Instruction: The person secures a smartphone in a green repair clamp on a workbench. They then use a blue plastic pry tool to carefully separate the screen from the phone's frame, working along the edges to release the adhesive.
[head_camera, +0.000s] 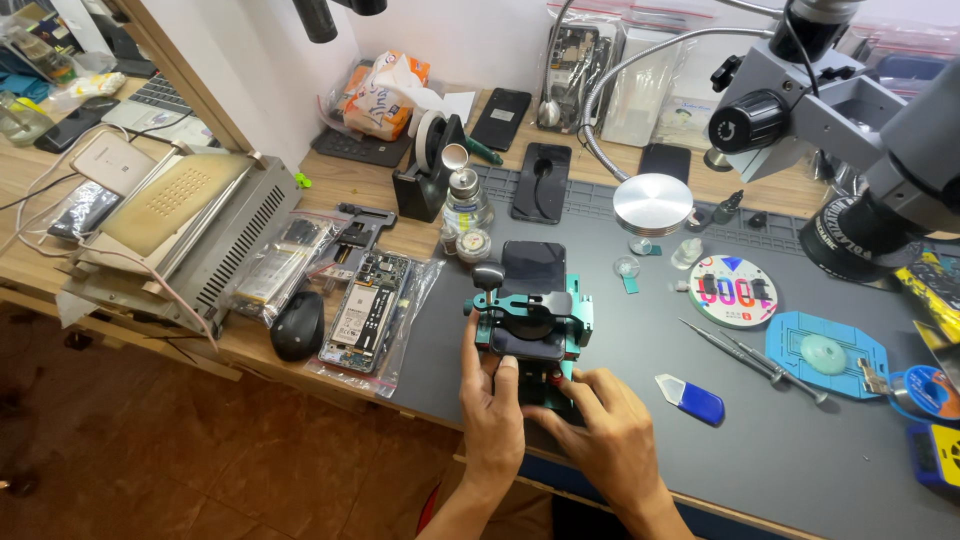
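Note:
A black phone (533, 268) lies clamped in a teal holding fixture (578, 312) on the grey work mat (640, 350). A black suction cup (520, 315) and a knob lever (489, 278) sit on top of the phone. My left hand (490, 400) rests against the fixture's left side, thumb up along its edge and fingers on its front. My right hand (600, 425) grips the dark front end of the fixture from the right, fingers curled on it.
A blue and white pry tool (692, 398), two metal tweezers (752, 358), a round colourful disc (733, 291) and a blue pad (826, 352) lie to the right. A microscope (830, 110) stands at the back right. A black mouse (298, 326), bagged phone parts (366, 312) and a metal heater box (190, 235) are on the left.

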